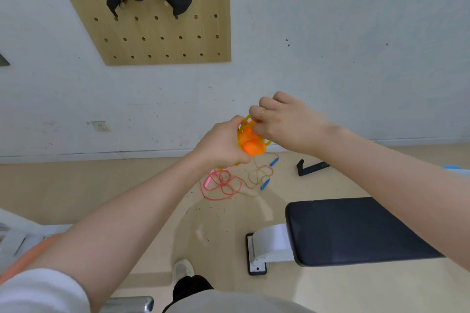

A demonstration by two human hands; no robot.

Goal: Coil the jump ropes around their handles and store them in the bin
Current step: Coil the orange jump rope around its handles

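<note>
At frame centre, left hand (223, 143) is gripping the orange handles (251, 146); right hand (282, 122) is pinching the yellow rope (245, 122) looped around them. Below, pink rope (221, 185) and blue-handled rope (262, 175) are lying tangled on the floor (101, 193). Padded bench (356, 229) is sitting at lower right.

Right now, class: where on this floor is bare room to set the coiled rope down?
Bare floor lies left of the pink rope, toward the wall. It is crowded where that rope tangles beside the blue-handled rope. The bench fills the right.
</note>
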